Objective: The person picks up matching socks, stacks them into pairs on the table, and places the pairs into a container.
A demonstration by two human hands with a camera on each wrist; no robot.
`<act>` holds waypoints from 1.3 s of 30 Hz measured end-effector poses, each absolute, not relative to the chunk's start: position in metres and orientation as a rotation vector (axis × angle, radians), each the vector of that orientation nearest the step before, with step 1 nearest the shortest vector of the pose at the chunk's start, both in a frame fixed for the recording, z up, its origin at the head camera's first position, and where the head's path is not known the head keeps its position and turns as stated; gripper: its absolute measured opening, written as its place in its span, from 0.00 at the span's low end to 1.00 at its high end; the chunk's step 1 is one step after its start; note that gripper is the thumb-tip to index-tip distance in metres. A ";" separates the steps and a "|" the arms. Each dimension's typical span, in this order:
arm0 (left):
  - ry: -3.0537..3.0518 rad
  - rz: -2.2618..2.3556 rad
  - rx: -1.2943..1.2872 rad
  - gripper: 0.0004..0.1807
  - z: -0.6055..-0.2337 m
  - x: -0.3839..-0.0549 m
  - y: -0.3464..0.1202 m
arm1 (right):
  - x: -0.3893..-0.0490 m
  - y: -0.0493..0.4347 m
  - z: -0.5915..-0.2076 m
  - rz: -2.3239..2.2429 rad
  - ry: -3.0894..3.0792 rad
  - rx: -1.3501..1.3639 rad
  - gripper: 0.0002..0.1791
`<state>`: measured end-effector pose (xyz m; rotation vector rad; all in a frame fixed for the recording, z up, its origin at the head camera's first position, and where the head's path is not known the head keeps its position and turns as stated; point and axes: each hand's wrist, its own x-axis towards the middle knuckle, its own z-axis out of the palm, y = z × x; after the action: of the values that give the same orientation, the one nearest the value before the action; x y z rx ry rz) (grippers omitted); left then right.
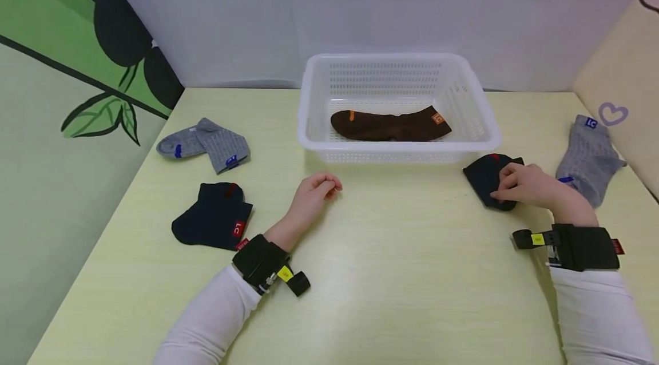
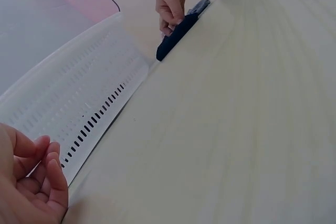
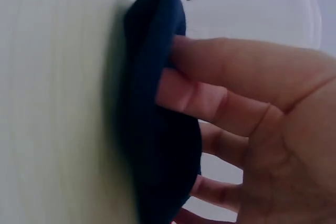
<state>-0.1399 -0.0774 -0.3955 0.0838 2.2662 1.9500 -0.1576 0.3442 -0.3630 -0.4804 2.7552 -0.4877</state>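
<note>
At the right of the head view my right hand (image 1: pixel 525 185) pinches a folded navy sock (image 1: pixel 481 179) between thumb and fingers. The right wrist view has the thumb and index finger gripping the sock's dark fabric (image 3: pixel 152 108), close over the tabletop. My left hand (image 1: pixel 314 196) hangs in front of the basket with loosely curled fingers and holds nothing. Another navy sock (image 1: pixel 211 222), folded, with a red label, lies left of that hand. Inside the white basket (image 1: pixel 401 150) a brown sock (image 1: pixel 391 126) with orange marks is stretched out.
Behind the navy sock on the left lies a folded grey sock (image 1: pixel 206 142) with blue marks. A second grey sock (image 1: pixel 589 159) lies beyond my right hand, near the right wall. The basket stands at the table's (image 1: pixel 401 273) back edge, before a white cloth (image 1: pixel 360 22).
</note>
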 end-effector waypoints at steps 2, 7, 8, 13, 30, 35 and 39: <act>2.266 1.952 0.088 0.12 -0.396 -0.140 -0.078 | -0.154 0.340 -0.361 -0.473 2.733 -0.516 0.12; 2.260 1.949 0.085 0.12 -0.395 -0.140 -0.078 | -0.145 0.324 -0.353 -0.435 2.648 -0.620 0.08; 2.258 1.947 0.082 0.12 -0.395 -0.141 -0.078 | -0.144 0.320 -0.352 -0.434 2.635 -0.634 0.07; 2.261 1.947 0.081 0.12 -0.394 -0.142 -0.078 | -0.135 0.296 -0.346 -0.476 2.582 -0.666 0.05; 2.255 1.957 0.113 0.12 -0.396 -0.142 -0.077 | -0.112 0.226 -0.345 -0.572 2.547 -0.984 0.04; 2.264 1.946 0.119 0.13 -0.395 -0.141 -0.078 | -0.111 0.210 -0.349 -0.620 2.516 -1.009 0.09; 2.264 1.942 0.117 0.12 -0.395 -0.141 -0.077 | -0.114 0.203 -0.356 -0.679 2.470 -1.014 0.13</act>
<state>-0.1414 -0.0771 -0.3948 0.1170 2.2641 1.9423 -0.1139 0.2026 -0.3560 -1.0142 2.4704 -0.6786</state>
